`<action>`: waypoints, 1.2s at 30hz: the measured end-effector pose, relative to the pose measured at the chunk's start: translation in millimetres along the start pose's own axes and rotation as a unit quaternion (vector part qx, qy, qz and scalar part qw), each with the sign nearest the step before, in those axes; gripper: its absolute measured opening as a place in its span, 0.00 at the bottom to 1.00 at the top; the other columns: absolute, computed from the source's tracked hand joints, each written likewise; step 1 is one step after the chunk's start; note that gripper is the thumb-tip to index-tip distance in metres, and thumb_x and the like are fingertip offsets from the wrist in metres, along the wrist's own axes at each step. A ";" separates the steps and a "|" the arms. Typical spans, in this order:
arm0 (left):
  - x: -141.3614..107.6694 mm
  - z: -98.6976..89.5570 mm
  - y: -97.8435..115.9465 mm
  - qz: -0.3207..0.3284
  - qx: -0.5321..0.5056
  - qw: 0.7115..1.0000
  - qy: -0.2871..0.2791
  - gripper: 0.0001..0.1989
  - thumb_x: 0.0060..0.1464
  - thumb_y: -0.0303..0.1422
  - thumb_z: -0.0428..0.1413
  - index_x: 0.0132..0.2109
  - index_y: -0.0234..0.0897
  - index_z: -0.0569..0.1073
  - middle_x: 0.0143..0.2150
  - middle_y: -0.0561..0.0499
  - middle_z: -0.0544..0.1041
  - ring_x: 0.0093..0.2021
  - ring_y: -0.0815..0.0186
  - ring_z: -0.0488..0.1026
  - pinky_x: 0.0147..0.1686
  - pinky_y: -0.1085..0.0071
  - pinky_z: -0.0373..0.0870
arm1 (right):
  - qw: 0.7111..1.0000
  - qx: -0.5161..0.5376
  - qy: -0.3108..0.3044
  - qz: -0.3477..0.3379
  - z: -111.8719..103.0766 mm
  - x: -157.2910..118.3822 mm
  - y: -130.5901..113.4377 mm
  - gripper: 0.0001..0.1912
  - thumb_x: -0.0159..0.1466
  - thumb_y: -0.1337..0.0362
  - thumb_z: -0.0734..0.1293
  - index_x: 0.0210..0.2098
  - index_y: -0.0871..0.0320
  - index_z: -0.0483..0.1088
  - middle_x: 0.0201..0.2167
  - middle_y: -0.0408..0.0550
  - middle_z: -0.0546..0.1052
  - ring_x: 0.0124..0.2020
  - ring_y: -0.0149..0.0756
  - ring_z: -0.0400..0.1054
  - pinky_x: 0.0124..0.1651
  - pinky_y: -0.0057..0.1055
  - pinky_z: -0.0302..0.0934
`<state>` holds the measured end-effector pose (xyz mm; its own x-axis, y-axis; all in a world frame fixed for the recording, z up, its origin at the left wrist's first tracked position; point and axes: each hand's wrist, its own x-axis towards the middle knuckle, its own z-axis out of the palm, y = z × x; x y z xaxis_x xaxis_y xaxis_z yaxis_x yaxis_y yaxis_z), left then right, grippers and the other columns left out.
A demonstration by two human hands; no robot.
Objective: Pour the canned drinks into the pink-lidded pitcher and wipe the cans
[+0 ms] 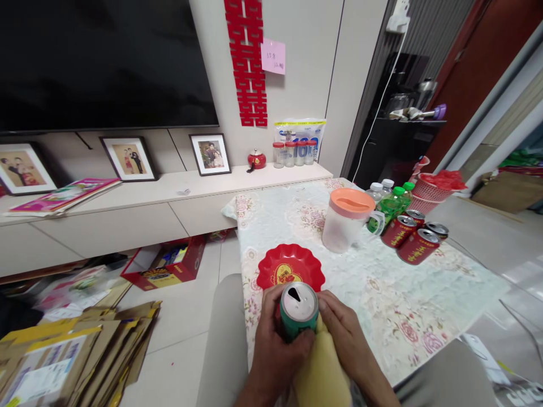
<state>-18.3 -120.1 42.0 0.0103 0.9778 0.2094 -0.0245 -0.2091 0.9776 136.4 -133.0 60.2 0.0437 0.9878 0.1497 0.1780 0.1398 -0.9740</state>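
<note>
In the head view, a green drink can (293,325) stands upright above the table's near edge, its silver top facing me with a dark opening in it. My left hand (271,353) is wrapped round the can's left side and front. My right hand (348,333) is closed on a pale yellow cloth (324,376), pressing it to the can's right side. The cloth hangs down toward my lap, and its lower end is out of view. Just beyond the can lies a red scalloped dish (311,265) with a gold heart design, partly hidden by my hands.
A pitcher with an orange lid (350,204) stands on the flowered tablecloth (382,305). To its right are several red cans (418,247), several bottles (394,198) and a pink basket (430,195). Flattened cardboard boxes (85,350) and a red box (169,265) lie on the floor at left.
</note>
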 end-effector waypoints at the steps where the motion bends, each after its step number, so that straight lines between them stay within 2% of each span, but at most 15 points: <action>1: 1.1 0.2 0.0 -0.002 0.004 1.000 0.009 0.30 0.41 0.22 0.60 0.55 0.42 0.71 0.52 0.47 0.76 0.53 0.55 0.76 0.57 0.59 0.72 | 1.000 -0.021 0.004 -0.002 1.4 -2.4 2.0 0.20 0.73 0.51 0.61 0.47 0.56 0.80 0.43 0.53 0.81 0.46 0.42 0.75 0.49 0.36 0.68; 4: 4.4 0.4 -0.9 -0.015 0.000 1.000 0.023 0.30 0.43 0.23 0.60 0.56 0.41 0.70 0.53 0.45 0.76 0.54 0.55 0.76 0.58 0.58 0.72 | 0.998 -0.067 0.017 -0.014 2.8 -11.3 3.3 0.19 0.73 0.53 0.62 0.48 0.56 0.79 0.41 0.53 0.81 0.42 0.41 0.75 0.46 0.34 0.69; 9: 5.9 -1.0 -0.6 -0.034 -0.004 0.999 -0.012 0.31 0.44 0.23 0.59 0.58 0.40 0.71 0.55 0.45 0.76 0.57 0.54 0.75 0.61 0.57 0.71 | 0.994 -0.073 0.046 -0.066 -2.8 -20.5 -9.2 0.16 0.74 0.59 0.62 0.56 0.52 0.76 0.52 0.53 0.79 0.51 0.39 0.75 0.53 0.31 0.69; 14: -1.3 5.8 1.1 -0.042 -0.063 0.996 -0.039 0.34 0.38 0.22 0.59 0.57 0.39 0.75 0.58 0.45 0.77 0.62 0.52 0.73 0.63 0.59 0.71 | 0.990 -0.027 0.110 -0.087 -7.0 -13.4 -17.9 0.14 0.73 0.59 0.63 0.52 0.49 0.79 0.51 0.50 0.80 0.54 0.40 0.74 0.55 0.32 0.68; 17: -5.2 8.4 -1.1 -0.059 -0.105 0.992 -0.045 0.38 0.39 0.22 0.60 0.61 0.41 0.71 0.62 0.45 0.76 0.63 0.53 0.73 0.62 0.61 0.73 | 0.994 0.010 0.093 -0.057 -8.4 -6.1 -16.0 0.15 0.72 0.55 0.64 0.50 0.51 0.80 0.51 0.51 0.80 0.53 0.42 0.75 0.56 0.34 0.69; 20: -5.3 5.0 -3.3 -0.073 -0.114 0.990 -0.046 0.35 0.42 0.24 0.61 0.61 0.41 0.70 0.61 0.44 0.77 0.62 0.52 0.75 0.60 0.60 0.75 | 0.997 0.038 0.063 -0.019 -7.4 -0.9 -13.0 0.19 0.72 0.51 0.63 0.49 0.55 0.80 0.50 0.54 0.81 0.52 0.45 0.75 0.56 0.38 0.69; 23: -4.1 0.0 -4.9 -0.076 -0.083 0.992 -0.055 0.32 0.44 0.24 0.59 0.59 0.40 0.71 0.61 0.44 0.77 0.64 0.52 0.73 0.64 0.57 0.71 | 0.998 0.044 0.045 0.004 -3.4 1.3 -9.9 0.22 0.72 0.49 0.62 0.49 0.56 0.80 0.49 0.55 0.81 0.50 0.46 0.75 0.55 0.39 0.69; 26: -4.5 0.6 -5.4 -0.066 -0.038 0.996 -0.048 0.34 0.44 0.25 0.60 0.60 0.40 0.70 0.62 0.43 0.75 0.65 0.51 0.70 0.67 0.54 0.66 | 0.999 0.023 0.039 0.017 1.5 1.2 -6.0 0.23 0.72 0.48 0.61 0.48 0.57 0.80 0.47 0.54 0.81 0.49 0.45 0.75 0.54 0.38 0.69; 29: -4.6 5.0 -3.6 -0.057 -0.022 0.998 -0.021 0.35 0.41 0.28 0.63 0.60 0.40 0.70 0.62 0.44 0.75 0.64 0.49 0.70 0.66 0.52 0.65 | 0.999 -0.011 0.044 0.014 4.8 0.1 -2.7 0.24 0.73 0.47 0.60 0.46 0.57 0.80 0.45 0.54 0.82 0.47 0.44 0.75 0.51 0.36 0.70; 32: -1.7 6.1 -0.3 -0.057 -0.012 0.998 -0.026 0.32 0.42 0.28 0.63 0.58 0.40 0.72 0.56 0.45 0.77 0.58 0.52 0.74 0.61 0.55 0.70 | 0.997 -0.056 0.049 -0.004 5.9 -2.4 -2.9 0.23 0.73 0.48 0.59 0.44 0.56 0.80 0.41 0.53 0.82 0.43 0.42 0.76 0.46 0.34 0.71; 36: 4.9 1.7 3.6 -0.073 -0.003 0.997 -0.020 0.30 0.44 0.29 0.64 0.57 0.41 0.71 0.53 0.47 0.79 0.55 0.55 0.77 0.57 0.59 0.74 | 0.990 -0.120 0.056 -0.057 2.6 -9.9 -7.6 0.17 0.73 0.54 0.61 0.45 0.54 0.80 0.38 0.51 0.82 0.40 0.40 0.77 0.42 0.31 0.71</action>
<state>-16.6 -116.1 46.5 0.0540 0.9964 0.0649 -0.0268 -0.0635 0.9976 132.1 -143.6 65.6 0.1163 0.9509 0.2869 0.4156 0.2158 -0.8836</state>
